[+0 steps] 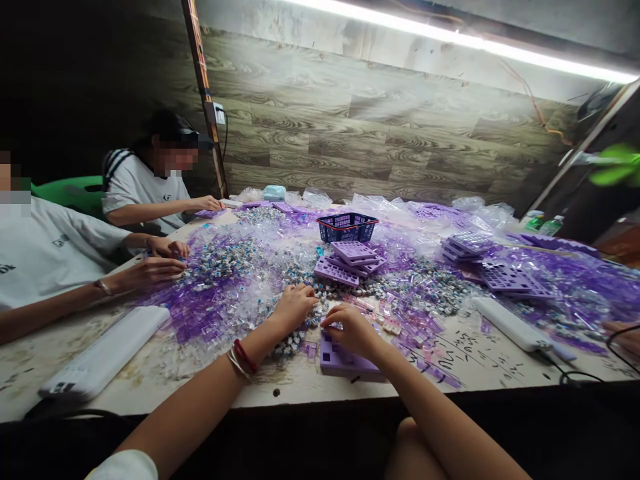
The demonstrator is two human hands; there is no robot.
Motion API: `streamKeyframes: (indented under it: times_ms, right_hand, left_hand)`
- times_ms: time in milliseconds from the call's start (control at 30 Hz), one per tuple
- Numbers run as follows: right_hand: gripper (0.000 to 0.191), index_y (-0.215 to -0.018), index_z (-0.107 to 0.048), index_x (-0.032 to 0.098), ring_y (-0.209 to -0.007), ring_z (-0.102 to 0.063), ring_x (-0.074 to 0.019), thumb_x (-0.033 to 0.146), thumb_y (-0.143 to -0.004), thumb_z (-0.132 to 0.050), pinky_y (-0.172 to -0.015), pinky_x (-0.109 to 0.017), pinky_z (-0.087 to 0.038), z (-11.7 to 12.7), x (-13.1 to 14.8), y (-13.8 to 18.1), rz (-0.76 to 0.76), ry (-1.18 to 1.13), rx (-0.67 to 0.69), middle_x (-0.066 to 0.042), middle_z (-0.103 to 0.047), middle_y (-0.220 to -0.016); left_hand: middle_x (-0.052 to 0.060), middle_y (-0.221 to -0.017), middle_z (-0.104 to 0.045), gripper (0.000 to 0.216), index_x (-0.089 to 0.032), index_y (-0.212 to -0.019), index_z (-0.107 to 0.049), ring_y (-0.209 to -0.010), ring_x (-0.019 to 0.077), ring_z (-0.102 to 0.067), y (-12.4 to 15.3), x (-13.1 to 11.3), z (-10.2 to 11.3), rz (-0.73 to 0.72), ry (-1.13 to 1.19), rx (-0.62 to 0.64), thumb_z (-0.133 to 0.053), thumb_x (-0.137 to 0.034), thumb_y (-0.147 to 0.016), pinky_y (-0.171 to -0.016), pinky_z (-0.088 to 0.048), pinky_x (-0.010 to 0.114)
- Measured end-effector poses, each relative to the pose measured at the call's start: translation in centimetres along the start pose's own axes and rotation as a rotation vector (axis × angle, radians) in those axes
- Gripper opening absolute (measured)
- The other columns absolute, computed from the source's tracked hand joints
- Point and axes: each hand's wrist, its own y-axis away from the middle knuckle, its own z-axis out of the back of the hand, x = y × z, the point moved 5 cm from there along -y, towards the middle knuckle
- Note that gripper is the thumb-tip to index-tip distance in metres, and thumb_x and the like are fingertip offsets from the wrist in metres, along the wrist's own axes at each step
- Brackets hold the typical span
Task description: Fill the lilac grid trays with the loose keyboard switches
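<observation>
My left hand (pixel 295 308), with a red band and a pale bracelet at the wrist, rests over a heap of small grey-white parts (pixel 287 343) that look like keyboard switches. Its fingers are curled together at the tips, and whatever they hold is too small to make out. My right hand (pixel 353 328) hovers at the far left corner of a purple keyboard plate (pixel 337 360) with square cut-outs, which lies near the table's front edge. Thumb and fingers are pinched there; any part between them is hidden. Part of the plate is covered by this hand.
Beyond my hands lie stacked purple plates (pixel 345 268) and a dark blue basket (pixel 347 228). Clear and purple plastic pieces (pixel 220 320) spread across the table. White lamp-like bars (pixel 107 350) lie left and right. Two co-workers (pixel 145 180) sit at left; another hand (pixel 625 333) shows far right.
</observation>
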Motion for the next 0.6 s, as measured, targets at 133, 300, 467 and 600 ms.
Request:
streamKeyframes:
  times_ms: [133,300,467,600]
  right_hand:
    - [0.025,-0.074,-0.074,0.021,-0.08,-0.064,-0.0176,-0.001,-0.068,-0.062,-0.079,-0.028,-0.048,0.1,0.0,0.0,0.001,-0.028,-0.036,-0.003,-0.072,-0.081]
    - [0.024,-0.072,-0.073,0.02,-0.078,-0.066,-0.0181,0.0,-0.068,-0.061,-0.077,-0.029,-0.049,0.3,0.0,0.1,0.012,-0.033,-0.059,-0.004,-0.073,-0.08]
    - [0.024,-0.072,-0.072,0.019,-0.075,-0.066,-0.017,-0.001,-0.07,-0.058,-0.075,-0.027,-0.048,0.4,-0.1,0.0,0.033,-0.032,-0.07,-0.003,-0.073,-0.078]
    - [0.024,-0.072,-0.071,0.018,-0.075,-0.065,-0.0169,-0.002,-0.069,-0.059,-0.075,-0.027,-0.048,0.4,0.1,0.0,0.047,-0.008,-0.055,-0.003,-0.072,-0.076]
  left_hand:
    - [0.007,-0.106,-0.058,0.018,-0.022,-0.099,-0.067,-0.108,0.0245,-0.046,0.0,0.1,-0.1,0.009,0.001,-0.008,-0.054,-0.016,-0.088,-0.094,-0.035,0.04]
    - [0.009,-0.103,-0.059,0.016,-0.018,-0.093,-0.065,-0.107,0.0249,-0.047,-0.1,0.2,-0.2,-0.004,0.025,-0.028,-0.05,-0.013,-0.089,-0.093,-0.037,0.041]
    - [0.011,-0.102,-0.059,0.019,-0.015,-0.094,-0.063,-0.107,0.0263,-0.047,-0.2,0.2,0.4,-0.001,0.099,-0.088,-0.045,-0.01,-0.09,-0.091,-0.04,0.041]
    - [0.01,-0.099,-0.062,0.022,-0.013,-0.099,-0.059,-0.102,0.0226,-0.051,-0.3,-0.1,1.0,0.015,0.217,-0.156,-0.038,-0.013,-0.094,-0.09,-0.043,0.035]
